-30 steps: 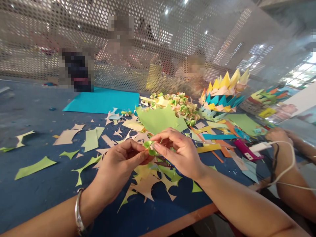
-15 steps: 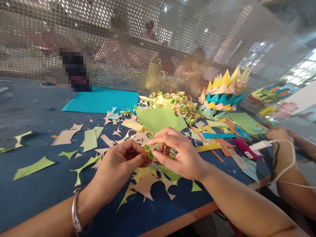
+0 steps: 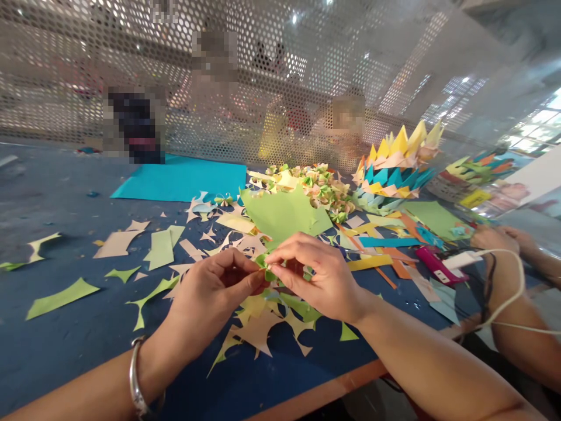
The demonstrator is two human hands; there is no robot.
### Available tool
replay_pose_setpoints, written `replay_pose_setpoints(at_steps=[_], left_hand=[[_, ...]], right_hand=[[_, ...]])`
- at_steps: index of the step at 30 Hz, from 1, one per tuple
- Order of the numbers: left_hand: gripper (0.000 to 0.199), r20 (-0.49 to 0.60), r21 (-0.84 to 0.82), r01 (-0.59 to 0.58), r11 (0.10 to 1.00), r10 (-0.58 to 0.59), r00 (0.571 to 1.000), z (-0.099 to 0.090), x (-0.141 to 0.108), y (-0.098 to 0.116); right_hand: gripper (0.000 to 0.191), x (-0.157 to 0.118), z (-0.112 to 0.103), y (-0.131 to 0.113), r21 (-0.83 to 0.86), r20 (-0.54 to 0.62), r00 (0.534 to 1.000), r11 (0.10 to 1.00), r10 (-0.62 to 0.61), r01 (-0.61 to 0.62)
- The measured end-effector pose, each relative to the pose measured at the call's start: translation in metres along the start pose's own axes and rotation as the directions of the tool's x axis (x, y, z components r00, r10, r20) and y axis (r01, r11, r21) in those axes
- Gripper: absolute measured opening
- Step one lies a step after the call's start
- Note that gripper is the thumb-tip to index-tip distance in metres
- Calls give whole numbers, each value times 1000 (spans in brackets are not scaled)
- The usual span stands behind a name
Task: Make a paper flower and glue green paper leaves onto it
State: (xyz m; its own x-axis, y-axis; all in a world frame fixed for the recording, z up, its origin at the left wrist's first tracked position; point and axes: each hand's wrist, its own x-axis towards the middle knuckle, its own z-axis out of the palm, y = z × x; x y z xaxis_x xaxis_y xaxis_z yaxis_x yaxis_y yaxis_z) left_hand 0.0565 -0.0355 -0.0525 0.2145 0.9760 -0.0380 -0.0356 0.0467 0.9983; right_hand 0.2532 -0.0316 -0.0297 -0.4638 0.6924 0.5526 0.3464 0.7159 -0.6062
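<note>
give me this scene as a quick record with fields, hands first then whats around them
left hand: pinching a small green paper piece
right hand: fingertips at the same piece; grip unclear
worn: bracelet on left wrist
surface: blue table
near hands: paper scraps, green sheet
beyond: blue sheet, heap of paper flowers, spiky paper stack
right side: pink block, white cable, another person's hand

A silver bangle [image 3: 134,377] circles the left wrist [image 3: 151,361].
</note>
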Motion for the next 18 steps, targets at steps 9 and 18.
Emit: replay_pose_setpoints(at_steps=[9,18], left_hand=[[18,2,-43,-17,999,17,1000,2,-1,-1],[20,9,-37,-28,999,28,1000,1,-2,-4]], right_hand=[[6,-1,4,1,-53,-93,995,997,42,-47],[6,-2,5,-3,-19,-89,993,997,71,-73]])
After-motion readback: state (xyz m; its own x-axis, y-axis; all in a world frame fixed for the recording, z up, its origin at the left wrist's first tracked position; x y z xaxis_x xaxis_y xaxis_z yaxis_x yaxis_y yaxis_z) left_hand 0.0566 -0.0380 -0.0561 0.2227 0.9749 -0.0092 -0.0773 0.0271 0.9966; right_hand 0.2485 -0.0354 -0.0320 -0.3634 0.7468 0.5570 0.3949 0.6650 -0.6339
